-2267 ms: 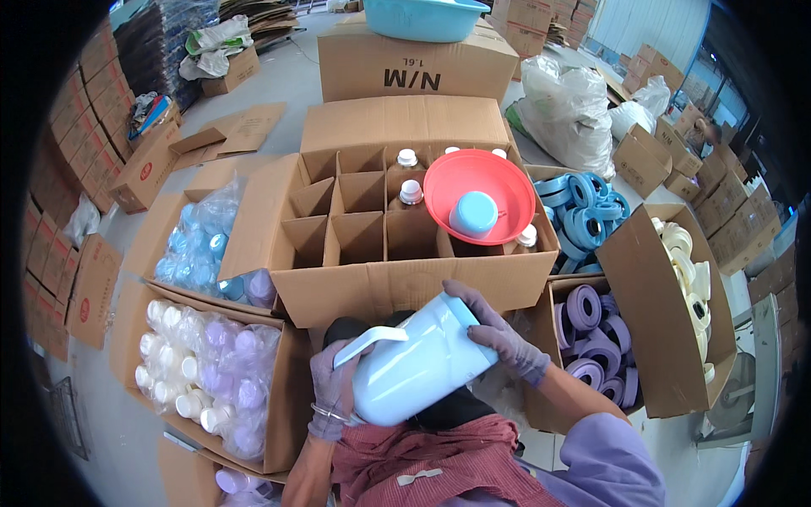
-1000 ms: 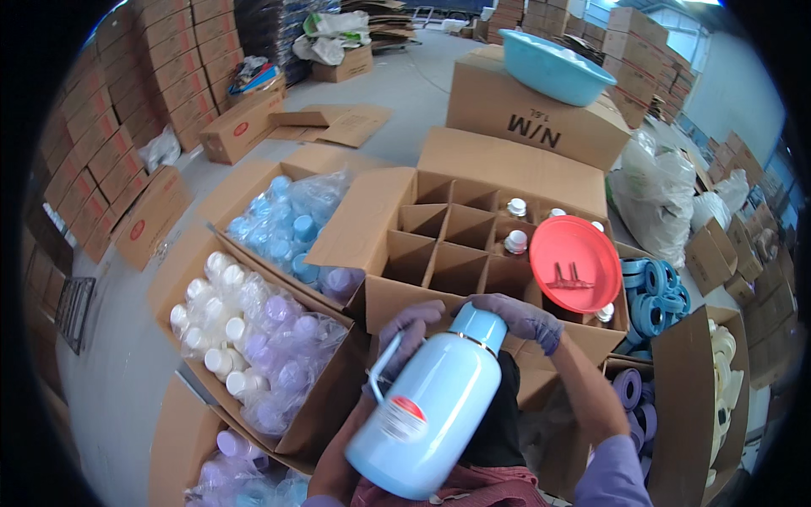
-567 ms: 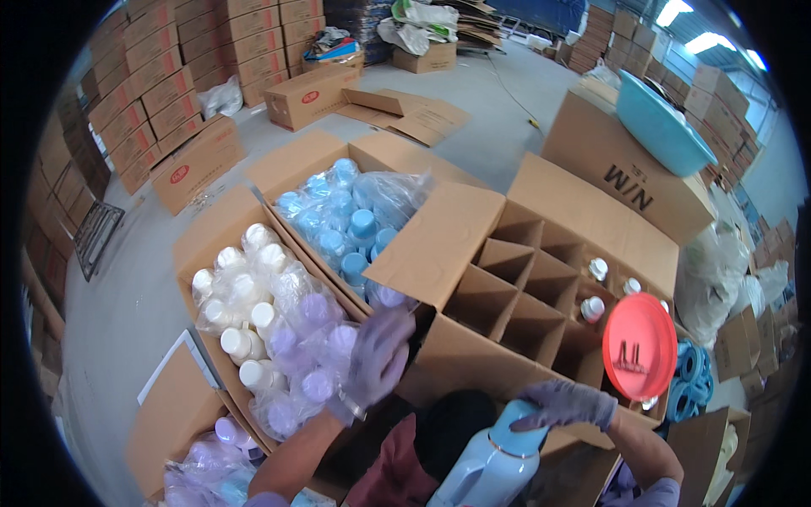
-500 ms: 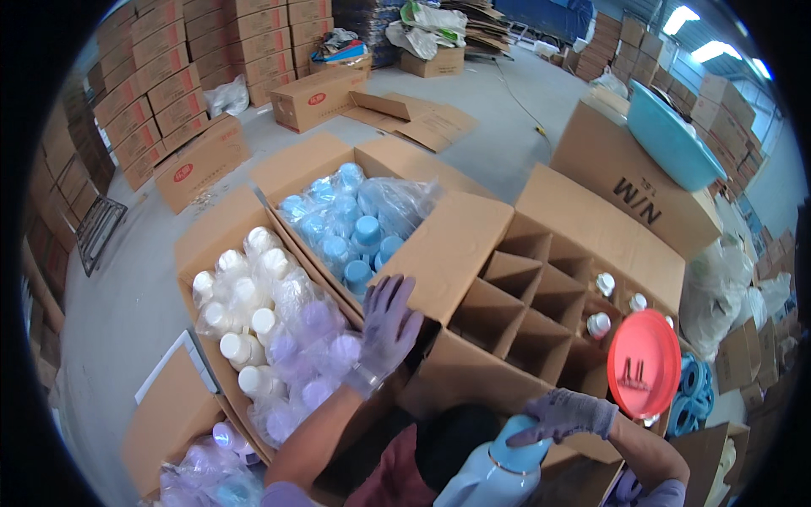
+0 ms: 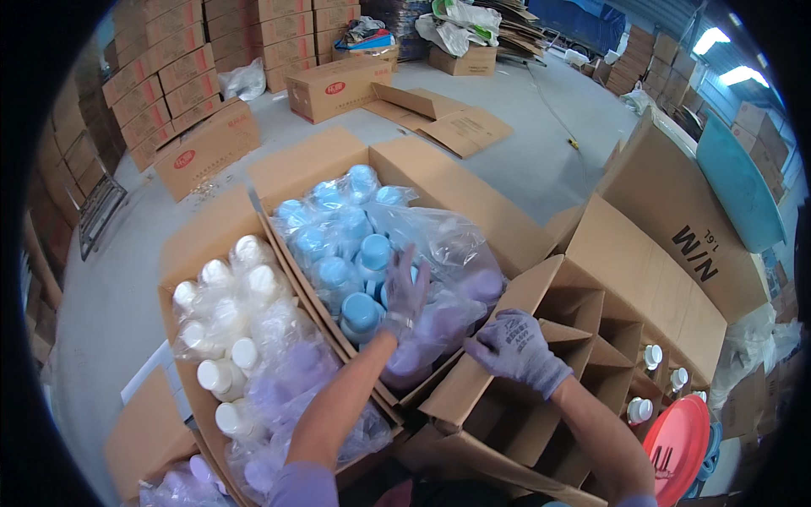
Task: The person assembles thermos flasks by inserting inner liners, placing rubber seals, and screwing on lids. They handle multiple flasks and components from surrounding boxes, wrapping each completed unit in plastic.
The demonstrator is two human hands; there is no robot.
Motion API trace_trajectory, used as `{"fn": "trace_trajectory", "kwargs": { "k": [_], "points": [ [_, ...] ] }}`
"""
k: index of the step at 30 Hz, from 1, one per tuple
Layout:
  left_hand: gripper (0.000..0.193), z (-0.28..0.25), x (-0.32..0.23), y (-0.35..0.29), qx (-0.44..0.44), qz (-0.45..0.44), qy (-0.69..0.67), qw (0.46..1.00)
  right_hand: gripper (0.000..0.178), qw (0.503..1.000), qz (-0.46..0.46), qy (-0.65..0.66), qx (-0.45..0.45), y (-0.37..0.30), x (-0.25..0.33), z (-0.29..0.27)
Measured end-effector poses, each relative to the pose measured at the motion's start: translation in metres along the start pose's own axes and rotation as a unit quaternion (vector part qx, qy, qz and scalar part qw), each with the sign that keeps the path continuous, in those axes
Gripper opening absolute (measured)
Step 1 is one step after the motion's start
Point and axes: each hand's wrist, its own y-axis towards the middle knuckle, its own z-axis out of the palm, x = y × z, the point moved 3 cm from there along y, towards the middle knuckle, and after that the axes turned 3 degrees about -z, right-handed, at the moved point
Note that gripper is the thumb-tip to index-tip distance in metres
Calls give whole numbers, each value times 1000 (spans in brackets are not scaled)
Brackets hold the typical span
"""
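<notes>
My left hand (image 5: pixel 407 291), in a thin pale purple glove, reaches over an open cardboard box (image 5: pixel 340 336). Its fingers are stretched out beside light blue-capped bottles (image 5: pixel 361 314) wrapped in clear plastic. I cannot tell whether it touches them. My right hand (image 5: pixel 517 348), in a grey-purple knit glove, is closed on the upright box flap (image 5: pixel 530 287) between that box and the divided carton. Under loose plastic at the box's right end lie purple bottles (image 5: pixel 407 359). The divided carton (image 5: pixel 498 456) has cardboard compartments, with several white-capped bottles (image 5: pixel 639 411) along its right side.
A box of white bottles (image 5: pixel 221 378) and bagged purple ones stands at the left. A red round lid or basin (image 5: pixel 678 448) sits at the right edge. Behind it, a large carton (image 5: pixel 676 203) bears a teal basin (image 5: pixel 739 186). Stacked cartons (image 5: pixel 182 76) line the back.
My right hand has let go of the light blue jug and moved left onto the flap. That flap now stands up, baring the purple bottles. My left hand has shifted over the blue bottles.
</notes>
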Motion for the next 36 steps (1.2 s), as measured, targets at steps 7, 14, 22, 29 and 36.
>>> {"fn": "trace_trajectory", "kwargs": {
  "k": [7,14,22,29,36],
  "points": [
    [55,121,-67,47,252,192,79,945,40,995,12,71,-73,-2,-3,-7],
    [47,148,-32,39,404,184,-103,890,35,996,26,69,-49,3,2,-10],
    [47,163,-35,-15,379,-57,-112,917,24,991,-32,62,-116,-2,-4,-2],
    [32,225,7,-26,285,74,-10,956,33,993,5,69,-94,1,-2,1],
    [46,204,-4,-39,413,-108,-134,894,8,988,-45,59,-133,0,0,-3]
  ]
}}
